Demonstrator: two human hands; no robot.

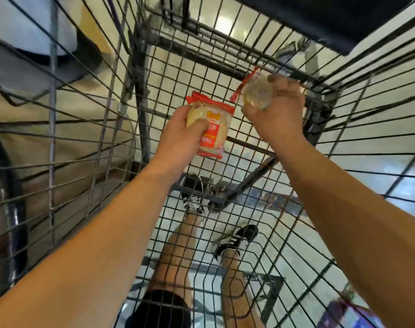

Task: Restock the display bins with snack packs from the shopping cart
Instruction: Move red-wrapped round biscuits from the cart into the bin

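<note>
Inside the grey wire shopping cart (225,74), the left hand (180,138) has its fingers (197,127) pinching red-and-clear crinkly snack packs (212,129); at two o'clock the right hand (276,110) clasps another clear pack (256,93). They look light, slippery and crushable: best held gently across the flat faces.

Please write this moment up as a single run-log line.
left hand: holds red snack pack | right hand: holds second snack pack | both inside shopping cart | display bins: out of view
</note>
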